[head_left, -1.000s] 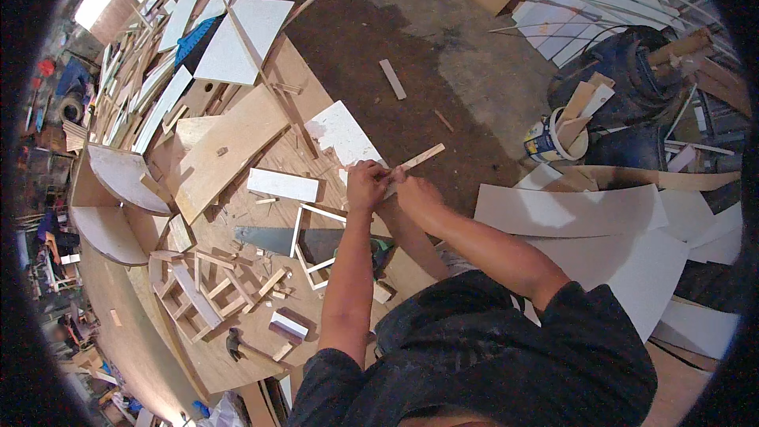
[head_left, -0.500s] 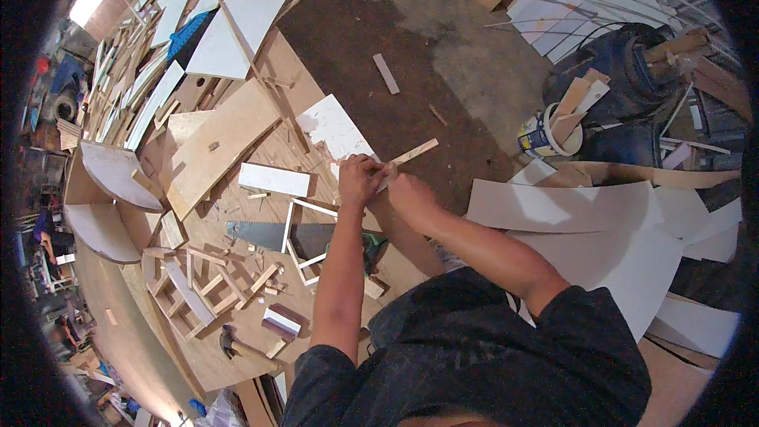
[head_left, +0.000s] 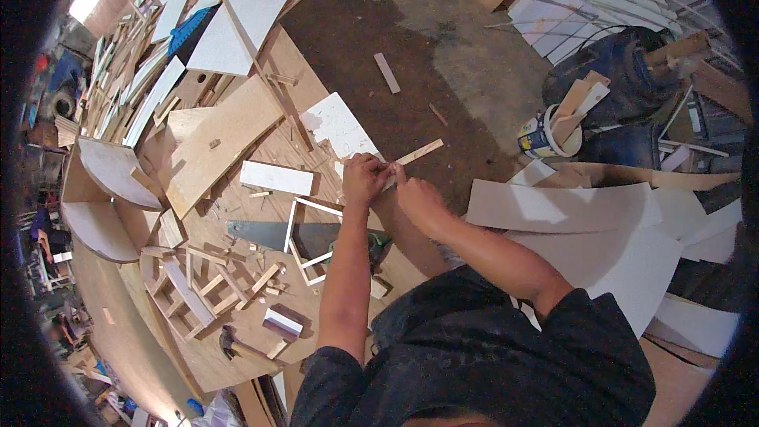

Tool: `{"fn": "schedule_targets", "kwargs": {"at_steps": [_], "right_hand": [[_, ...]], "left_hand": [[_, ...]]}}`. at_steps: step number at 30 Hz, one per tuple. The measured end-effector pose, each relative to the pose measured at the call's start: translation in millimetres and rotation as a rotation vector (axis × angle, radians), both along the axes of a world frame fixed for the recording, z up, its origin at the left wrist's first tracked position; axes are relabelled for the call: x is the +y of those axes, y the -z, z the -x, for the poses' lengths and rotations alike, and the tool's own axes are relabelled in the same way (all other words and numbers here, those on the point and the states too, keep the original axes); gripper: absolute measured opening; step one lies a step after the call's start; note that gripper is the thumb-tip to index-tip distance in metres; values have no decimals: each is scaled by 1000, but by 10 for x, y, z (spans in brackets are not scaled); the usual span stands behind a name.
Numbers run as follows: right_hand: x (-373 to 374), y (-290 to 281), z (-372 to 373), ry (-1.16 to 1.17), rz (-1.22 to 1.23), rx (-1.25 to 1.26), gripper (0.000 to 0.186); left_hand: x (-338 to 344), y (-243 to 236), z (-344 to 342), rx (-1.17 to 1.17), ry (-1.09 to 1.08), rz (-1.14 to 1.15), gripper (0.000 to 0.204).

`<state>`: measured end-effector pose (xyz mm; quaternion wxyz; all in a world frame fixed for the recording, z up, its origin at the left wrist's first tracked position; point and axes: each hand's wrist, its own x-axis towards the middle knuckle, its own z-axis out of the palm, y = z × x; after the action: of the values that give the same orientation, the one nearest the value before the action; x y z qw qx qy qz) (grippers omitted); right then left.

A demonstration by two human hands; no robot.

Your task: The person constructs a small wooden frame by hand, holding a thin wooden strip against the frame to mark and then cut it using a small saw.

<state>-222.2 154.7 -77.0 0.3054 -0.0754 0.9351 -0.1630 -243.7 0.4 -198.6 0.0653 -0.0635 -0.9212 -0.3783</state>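
A narrow wooden strip (head_left: pixel 423 150) slants out past the table's right edge, its near end between my two hands. My left hand (head_left: pixel 364 178) is closed around that end, fingers curled, by the corner of a white-faced board (head_left: pixel 341 122). Just to the right, my right hand (head_left: pixel 419 199) is closed in a pinch against the strip. Whatever its fingertips hold is too small to make out. Beneath my left forearm lie a handsaw (head_left: pixel 261 233), its green handle partly covered, and a small white-edged frame (head_left: pixel 291 225).
A slatted wooden frame (head_left: pixel 186 292), a hammer (head_left: pixel 237 344) and a white block (head_left: pixel 277 178) lie on the plywood table (head_left: pixel 237 372). Stacked strips and boards (head_left: pixel 237 32) fill its far left. On the right stand a bucket of offcuts (head_left: pixel 531 142) and curved white sheets (head_left: pixel 561 205).
The view has shifted slightly. Both hands and the strip sit a little farther right in the picture, and my right index finger looks straighter. The hold on the strip looks the same.
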Motion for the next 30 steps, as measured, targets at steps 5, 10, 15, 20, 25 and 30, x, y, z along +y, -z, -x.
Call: {"fn": "schedule_targets", "kwargs": {"at_steps": [5, 10, 15, 20, 25, 30], "right_hand": [[13, 117, 144, 183, 37, -89, 56], [39, -26, -37, 3, -70, -7, 54], [94, 220, 120, 66, 22, 64, 57], [92, 128, 25, -16, 1, -7, 59], [109, 241, 62, -7, -31, 49, 65], [83, 49, -99, 30, -20, -43, 63]], "left_hand": [[60, -66, 57, 18, 26, 3, 15], [4, -36, 22, -21, 28, 39, 15], [69, -31, 86, 8, 64, -5, 18], [-29, -6, 0, -36, 39, 22, 18], [43, -90, 43, -81, 72, 7, 18], [-56, -71, -31, -97, 37, 42, 17]]}}
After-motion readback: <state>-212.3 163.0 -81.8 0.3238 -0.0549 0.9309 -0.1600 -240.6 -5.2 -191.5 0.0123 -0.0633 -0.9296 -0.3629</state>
